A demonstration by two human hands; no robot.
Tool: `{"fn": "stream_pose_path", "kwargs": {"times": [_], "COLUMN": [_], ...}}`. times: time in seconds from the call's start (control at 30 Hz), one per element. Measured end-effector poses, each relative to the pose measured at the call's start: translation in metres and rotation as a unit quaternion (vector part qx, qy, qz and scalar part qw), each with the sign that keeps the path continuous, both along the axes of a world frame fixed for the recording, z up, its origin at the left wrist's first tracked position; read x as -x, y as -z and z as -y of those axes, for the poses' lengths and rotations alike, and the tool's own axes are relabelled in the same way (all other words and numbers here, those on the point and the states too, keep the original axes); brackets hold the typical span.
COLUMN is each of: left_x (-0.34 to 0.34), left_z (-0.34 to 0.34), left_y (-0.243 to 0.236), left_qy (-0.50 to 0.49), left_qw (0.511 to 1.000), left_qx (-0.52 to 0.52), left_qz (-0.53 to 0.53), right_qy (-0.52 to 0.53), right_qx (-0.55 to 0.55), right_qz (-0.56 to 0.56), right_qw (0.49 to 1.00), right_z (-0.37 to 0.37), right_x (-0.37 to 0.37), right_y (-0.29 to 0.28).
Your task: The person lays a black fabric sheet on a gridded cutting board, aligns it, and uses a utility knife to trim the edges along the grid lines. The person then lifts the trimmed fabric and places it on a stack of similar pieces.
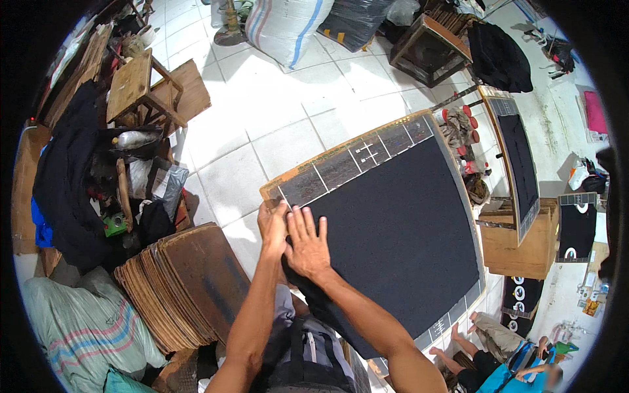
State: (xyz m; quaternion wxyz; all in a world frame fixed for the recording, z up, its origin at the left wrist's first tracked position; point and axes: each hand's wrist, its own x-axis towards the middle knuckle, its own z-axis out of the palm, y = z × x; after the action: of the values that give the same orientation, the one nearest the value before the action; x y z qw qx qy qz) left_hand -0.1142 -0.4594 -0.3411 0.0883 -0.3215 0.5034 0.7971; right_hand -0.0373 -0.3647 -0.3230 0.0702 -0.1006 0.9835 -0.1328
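A black cloth (393, 236) lies spread over a tilted flat board (337, 169), whose dark upper strip carries white ruled lines. My right hand (308, 245) rests flat on the cloth near its upper left corner, fingers stretched out. Right beside it, my left hand (272, 226) is closed at the left edge of the board, by the cloth's corner. Its thumb side lies on top, and the other fingers are partly hidden at the edge. The cloth hangs past the board's left side toward my body.
A stack of brown boards (177, 288) stands at lower left, near a striped sack (98, 327). A wooden stool (137, 88) is at far left. Another narrow board with dark cloth (517, 157) stands at right. A person in blue (524, 367) sits at lower right.
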Motion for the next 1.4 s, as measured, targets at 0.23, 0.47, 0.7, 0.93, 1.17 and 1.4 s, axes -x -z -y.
{"fn": "stream_pose_path", "kwargs": {"times": [0.23, 0.47, 0.7, 0.93, 1.17, 1.4], "left_x": [0.003, -0.006, 0.012, 0.058, 0.064, -0.011], "left_z": [0.011, 0.008, 0.008, -0.243, -0.447, -0.478], "left_y": [0.004, 0.022, -0.011, -0.059, -0.045, -0.026], "left_qy": [0.032, 0.002, 0.114, 0.294, 0.654, 0.667], "left_qw": [0.999, 0.998, 0.970, 0.654, 0.259, 0.209], "left_qx": [0.027, 0.038, 0.212, 0.558, 0.407, 0.334], "left_qz": [-0.001, -0.058, -0.010, -0.417, -0.583, -0.632], "right_qy": [-0.030, 0.045, 0.196, 0.230, 0.428, 0.493], "right_qx": [0.050, -0.042, -0.016, -0.013, -0.044, -0.028], "right_qz": [0.041, 0.138, -0.065, -0.106, -0.001, -0.077], "right_qw": [0.997, 0.988, 0.978, 0.967, 0.903, 0.866], "right_z": [-0.082, -0.098, -0.211, -0.358, -0.411, -0.431], "right_x": [0.017, -0.022, 0.011, 0.054, -0.116, -0.148], "right_y": [-0.049, -0.063, -0.021, 0.006, -0.024, -0.013]}}
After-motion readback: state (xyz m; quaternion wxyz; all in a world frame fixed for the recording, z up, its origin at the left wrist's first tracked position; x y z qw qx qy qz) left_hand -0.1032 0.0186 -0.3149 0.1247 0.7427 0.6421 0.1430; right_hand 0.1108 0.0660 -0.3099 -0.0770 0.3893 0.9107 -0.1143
